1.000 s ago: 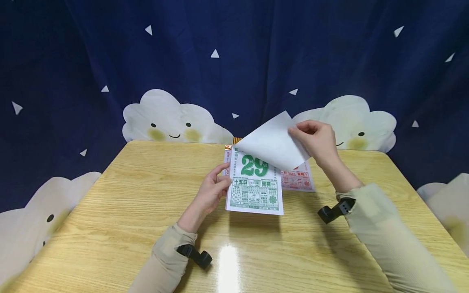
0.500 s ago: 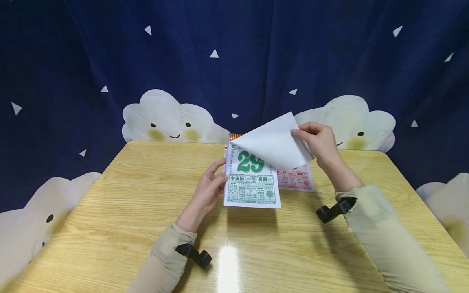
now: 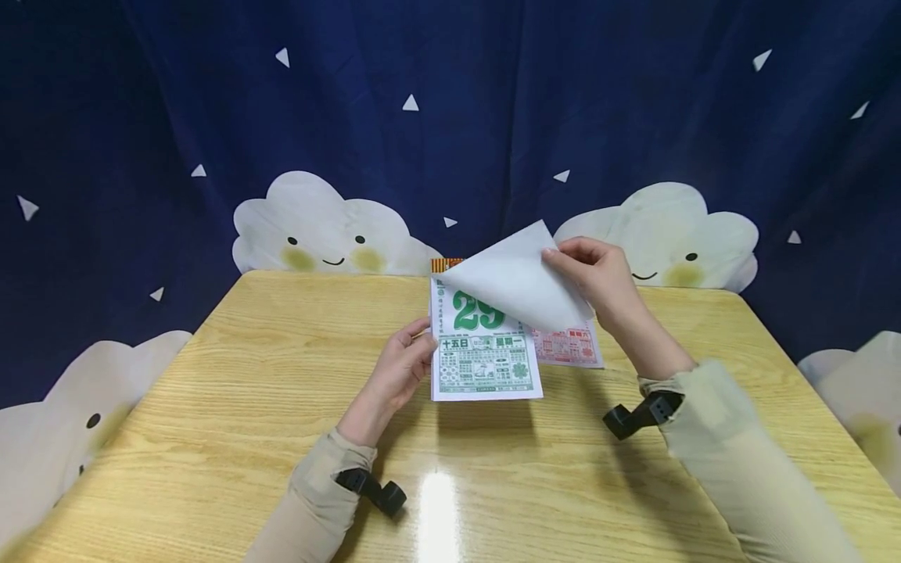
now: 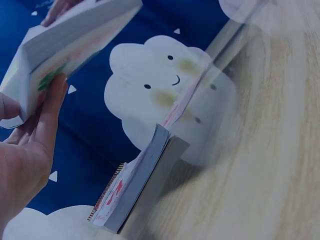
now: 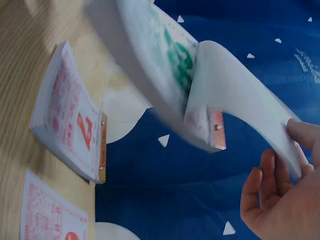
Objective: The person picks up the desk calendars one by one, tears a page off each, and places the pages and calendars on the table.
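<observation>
Left hand: the left hand (image 3: 403,369) holds the left edge of a thick white tear-off calendar pad printed with a large green "29" (image 3: 486,356), fingers curled against the side of the pad; in the left wrist view its fingers (image 4: 47,117) lie along the pad's edge.
Right hand: the right hand (image 3: 597,275) pinches the corner of the white top sheet (image 3: 517,285) between thumb and fingertips; in the right wrist view the fingers (image 5: 272,197) sit behind the curling paper.
Top sheet: peeled up and back from the pad, blank side showing, attached along the pad's top edge as far as the pictures show, covering part of the "29".
Calendar pad: raised off the light wooden desk (image 3: 232,391) at the middle, held between the two hands, printed face towards the head camera.
Second pad: a second tear-off pad with red print and an orange-striped binding (image 5: 67,127) lies flat on the desk under and behind the held one; the left wrist view shows its thick side (image 4: 137,187).
Loose sheet: a single red-printed calendar page (image 3: 570,348) lies flat on the desk just right of the held pad.
Backdrop: a dark blue curtain with white smiling clouds (image 3: 317,227) hangs behind the desk.
</observation>
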`<state>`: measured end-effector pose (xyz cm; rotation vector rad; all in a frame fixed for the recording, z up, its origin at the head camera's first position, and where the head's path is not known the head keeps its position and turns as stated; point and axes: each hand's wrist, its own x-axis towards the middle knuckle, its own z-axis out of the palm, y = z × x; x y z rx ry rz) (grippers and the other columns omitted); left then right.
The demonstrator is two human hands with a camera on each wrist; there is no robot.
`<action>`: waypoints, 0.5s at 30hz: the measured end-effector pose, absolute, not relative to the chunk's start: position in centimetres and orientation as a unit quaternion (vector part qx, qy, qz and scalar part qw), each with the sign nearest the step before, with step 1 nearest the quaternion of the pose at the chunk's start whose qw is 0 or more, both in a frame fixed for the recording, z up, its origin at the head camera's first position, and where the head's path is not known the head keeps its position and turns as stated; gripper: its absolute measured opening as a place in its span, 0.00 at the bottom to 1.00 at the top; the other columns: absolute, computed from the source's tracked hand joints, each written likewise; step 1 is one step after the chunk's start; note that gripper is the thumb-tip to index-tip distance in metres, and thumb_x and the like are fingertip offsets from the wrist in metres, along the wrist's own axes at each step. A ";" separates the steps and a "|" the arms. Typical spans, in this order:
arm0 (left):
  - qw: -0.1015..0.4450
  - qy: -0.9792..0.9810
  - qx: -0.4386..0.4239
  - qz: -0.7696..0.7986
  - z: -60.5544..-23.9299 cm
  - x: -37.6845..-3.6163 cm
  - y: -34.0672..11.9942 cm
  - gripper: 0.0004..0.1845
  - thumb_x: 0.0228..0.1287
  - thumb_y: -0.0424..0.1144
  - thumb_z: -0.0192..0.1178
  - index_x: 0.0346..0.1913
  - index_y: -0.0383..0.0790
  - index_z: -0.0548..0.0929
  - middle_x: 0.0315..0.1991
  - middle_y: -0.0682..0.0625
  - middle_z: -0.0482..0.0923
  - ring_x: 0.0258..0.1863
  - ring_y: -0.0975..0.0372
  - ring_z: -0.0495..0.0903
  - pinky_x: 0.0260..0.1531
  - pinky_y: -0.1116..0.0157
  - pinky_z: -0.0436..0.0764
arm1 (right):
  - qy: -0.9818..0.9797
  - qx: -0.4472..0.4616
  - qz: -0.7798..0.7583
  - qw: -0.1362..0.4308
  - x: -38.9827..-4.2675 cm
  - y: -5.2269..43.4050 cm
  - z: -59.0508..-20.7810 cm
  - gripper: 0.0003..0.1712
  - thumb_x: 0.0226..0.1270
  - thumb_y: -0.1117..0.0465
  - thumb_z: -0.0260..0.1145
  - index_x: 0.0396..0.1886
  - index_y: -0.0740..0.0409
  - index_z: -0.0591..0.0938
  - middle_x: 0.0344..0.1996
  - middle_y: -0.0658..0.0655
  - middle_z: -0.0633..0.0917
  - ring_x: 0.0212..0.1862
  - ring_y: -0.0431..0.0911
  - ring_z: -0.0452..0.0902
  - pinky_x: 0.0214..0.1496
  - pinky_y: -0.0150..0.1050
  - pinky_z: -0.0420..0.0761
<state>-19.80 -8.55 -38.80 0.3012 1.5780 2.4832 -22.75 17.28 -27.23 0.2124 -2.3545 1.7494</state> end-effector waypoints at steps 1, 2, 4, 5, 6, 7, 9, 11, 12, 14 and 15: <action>0.095 0.529 0.104 0.837 -38.8 -19.8 -8.6 0.25 0.58 0.23 0.42 0.61 0.25 0.60 0.35 0.52 0.82 0.27 0.64 0.82 0.27 0.70 0.81 | -0.798 0.078 0.588 0.102 -22.7 17.2 -27.1 0.07 0.55 0.52 0.68 0.28 0.50 0.81 0.24 0.42 0.77 0.31 0.39 0.70 0.29 0.28 0.74; 0.098 0.527 0.107 0.837 -38.8 -19.8 -8.6 0.25 0.57 0.23 0.42 0.61 0.25 0.60 0.36 0.52 0.81 0.28 0.64 0.82 0.28 0.70 0.81 | -0.800 0.082 0.585 0.105 -22.6 17.0 -27.0 0.08 0.55 0.52 0.68 0.27 0.51 0.81 0.24 0.43 0.77 0.31 0.39 0.70 0.30 0.28 0.74; 0.106 0.526 0.113 0.836 -38.8 -19.8 -8.7 0.25 0.57 0.22 0.41 0.61 0.27 0.60 0.39 0.51 0.81 0.30 0.63 0.82 0.29 0.70 0.81 | -0.804 0.091 0.577 0.111 -22.5 16.8 -26.9 0.09 0.55 0.53 0.67 0.29 0.54 0.81 0.24 0.43 0.77 0.31 0.40 0.70 0.30 0.29 0.74; 0.110 0.525 0.117 0.836 -38.8 -19.8 -8.7 0.26 0.57 0.22 0.41 0.61 0.27 0.59 0.40 0.51 0.81 0.30 0.63 0.82 0.29 0.70 0.81 | -0.805 0.094 0.576 0.111 -22.5 16.7 -26.9 0.10 0.55 0.54 0.67 0.31 0.55 0.81 0.24 0.43 0.77 0.31 0.39 0.70 0.30 0.28 0.73; 0.113 0.525 0.122 0.834 -38.8 -19.8 -8.8 0.26 0.57 0.22 0.40 0.61 0.28 0.59 0.40 0.51 0.80 0.30 0.63 0.82 0.29 0.70 0.81 | -0.805 0.096 0.575 0.111 -22.4 16.7 -26.9 0.10 0.56 0.55 0.67 0.32 0.57 0.81 0.23 0.43 0.77 0.30 0.39 0.69 0.30 0.28 0.73; 0.117 0.525 0.127 0.833 -38.7 -19.8 -8.8 0.27 0.56 0.21 0.40 0.62 0.29 0.58 0.40 0.51 0.80 0.30 0.64 0.82 0.28 0.70 0.81 | -0.805 0.096 0.576 0.110 -22.4 16.6 -26.9 0.11 0.56 0.56 0.67 0.33 0.58 0.81 0.23 0.43 0.77 0.30 0.38 0.69 0.29 0.27 0.73; 0.124 0.522 0.136 0.833 -38.7 -19.8 -8.8 0.29 0.56 0.21 0.39 0.64 0.31 0.56 0.41 0.51 0.80 0.29 0.64 0.82 0.28 0.71 0.81 | -0.803 0.097 0.578 0.104 -22.3 16.4 -27.0 0.10 0.56 0.58 0.67 0.35 0.59 0.80 0.22 0.43 0.76 0.29 0.38 0.69 0.29 0.26 0.72; 0.129 0.515 0.142 0.836 -38.7 -19.8 -8.8 0.31 0.56 0.21 0.39 0.65 0.33 0.55 0.41 0.52 0.80 0.29 0.64 0.82 0.27 0.71 0.81 | -0.799 0.100 0.585 0.097 -22.0 16.3 -27.1 0.09 0.56 0.59 0.66 0.34 0.59 0.80 0.22 0.43 0.76 0.29 0.38 0.69 0.29 0.26 0.72; 0.131 0.511 0.142 0.837 -38.7 -19.8 -8.8 0.31 0.55 0.21 0.39 0.66 0.35 0.55 0.41 0.52 0.80 0.28 0.65 0.81 0.26 0.71 0.81 | -0.796 0.103 0.589 0.094 -21.9 16.3 -27.1 0.08 0.57 0.59 0.66 0.33 0.58 0.80 0.22 0.43 0.77 0.29 0.38 0.69 0.30 0.26 0.72; 0.132 0.506 0.139 0.841 -38.7 -19.8 -8.7 0.32 0.55 0.21 0.39 0.66 0.36 0.55 0.41 0.52 0.80 0.27 0.65 0.80 0.25 0.71 0.80 | -0.789 0.112 0.597 0.091 -21.6 16.2 -27.1 0.04 0.57 0.60 0.65 0.31 0.56 0.81 0.23 0.43 0.77 0.29 0.38 0.69 0.30 0.26 0.72; 0.132 0.505 0.136 0.842 -38.7 -19.8 -8.7 0.31 0.55 0.21 0.39 0.65 0.37 0.56 0.41 0.52 0.80 0.26 0.65 0.80 0.24 0.71 0.80 | -0.785 0.116 0.601 0.091 -21.4 16.1 -27.0 0.02 0.57 0.61 0.65 0.30 0.54 0.81 0.23 0.44 0.77 0.29 0.38 0.69 0.30 0.26 0.72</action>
